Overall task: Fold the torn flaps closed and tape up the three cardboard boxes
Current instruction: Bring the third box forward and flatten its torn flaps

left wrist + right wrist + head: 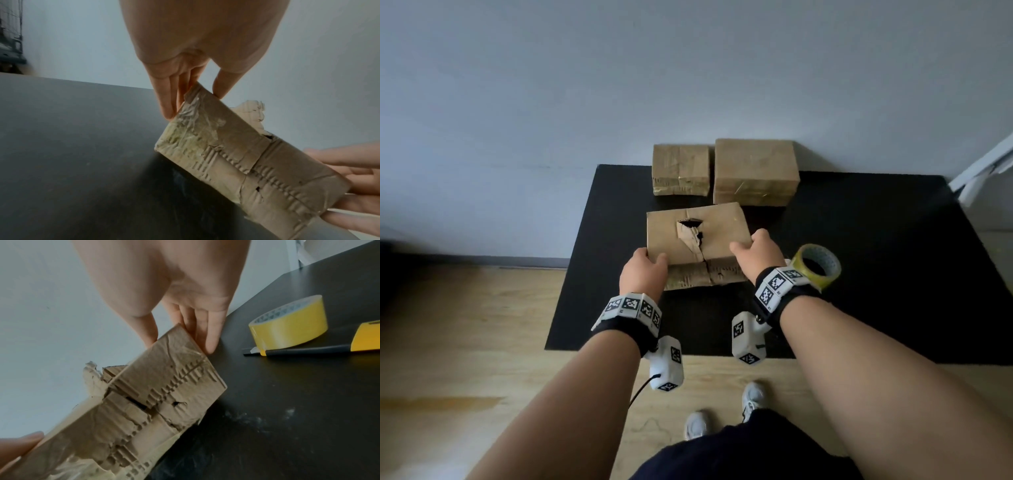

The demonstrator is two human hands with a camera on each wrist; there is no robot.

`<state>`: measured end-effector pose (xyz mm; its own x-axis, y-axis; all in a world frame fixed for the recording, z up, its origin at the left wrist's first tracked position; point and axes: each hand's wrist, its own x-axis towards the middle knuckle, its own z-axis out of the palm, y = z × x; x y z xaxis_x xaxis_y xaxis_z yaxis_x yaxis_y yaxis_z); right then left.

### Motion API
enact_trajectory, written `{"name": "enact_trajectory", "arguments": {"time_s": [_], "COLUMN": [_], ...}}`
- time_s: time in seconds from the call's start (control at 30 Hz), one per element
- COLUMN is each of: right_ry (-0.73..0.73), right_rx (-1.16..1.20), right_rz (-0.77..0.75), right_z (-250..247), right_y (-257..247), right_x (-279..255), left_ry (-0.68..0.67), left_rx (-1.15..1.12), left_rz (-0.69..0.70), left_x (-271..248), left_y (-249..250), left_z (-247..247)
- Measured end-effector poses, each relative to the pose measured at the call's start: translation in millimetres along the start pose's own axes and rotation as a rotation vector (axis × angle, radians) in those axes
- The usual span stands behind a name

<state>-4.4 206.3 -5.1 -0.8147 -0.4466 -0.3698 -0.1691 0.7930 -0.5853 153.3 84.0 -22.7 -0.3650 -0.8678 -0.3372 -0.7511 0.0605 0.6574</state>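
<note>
Head view: torn box (697,236) lies straight ahead, between both hands, on the black mat (859,274).
Long axis: left to right — one hand at each end.
Left hand (642,274): thumb on top, fingers down the left end, gripping.
Right hand (758,251): same grip on the right end.
Tear: at top centre, equally near both hands.
Tape (815,265): just beside the right hand — likely the one to fetch it.
</note>
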Motion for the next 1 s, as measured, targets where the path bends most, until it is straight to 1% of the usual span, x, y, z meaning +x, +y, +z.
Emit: {"name": "enact_trajectory", "arguments": {"time_s": [0.07, 0.17, 0.23, 0.27, 0.33, 0.4, 0.47, 0.53, 0.57, 0.63, 0.8, 1.0], "right_ry": [-0.029, -0.064, -0.051, -0.02, 0.061, 0.11, 0.053, -0.06, -0.097, -0.112, -0.048, 0.045], "right_rx": [-0.047, -0.126, -0.152, -0.166, -0.239, -0.31, -0.356, -0.406, -0.421, -0.424, -0.434, -0.47], "right_rz": [0.008, 0.038, 0.032, -0.006, -0.155, -0.362, -0.533, -0.617, -0.622, -0.601, -0.58, -0.531], "right_z": [5, 8, 9, 10, 10, 11, 14, 19, 22, 25, 24, 30], "right_y": [3, 6, 8, 10, 12, 12, 10, 12, 13, 14, 5, -12], "right_x": [4, 10, 12, 13, 13, 13, 14, 15, 15, 17, 20, 19], "left_ry": [-0.016, -0.03, -0.011, 0.015, 0.095, 0.136, 0.115, 0.077, 0.058, 0.036, 0.045, 0.048], "left_rx": [0.019, 0.061, 0.063, 0.075, 0.155, 0.263, 0.381, 0.464, 0.48, 0.514, 0.663, 0.642], "left_rz": [-0.029, -0.033, -0.017, 0.014, 0.13, 0.27, 0.416, 0.505, 0.509, 0.502, 0.522, 0.517], "left_x": [-3, -5, -6, -6, -6, -6, -5, -7, -7, -8, -7, -8], "left_y": [-10, -17, -16, -15, -9, -2, 2, -1, -3, -8, -8, -7], "left_z": [5, 11, 13, 15, 18, 23, 31, 39, 41, 44, 46, 42]}}
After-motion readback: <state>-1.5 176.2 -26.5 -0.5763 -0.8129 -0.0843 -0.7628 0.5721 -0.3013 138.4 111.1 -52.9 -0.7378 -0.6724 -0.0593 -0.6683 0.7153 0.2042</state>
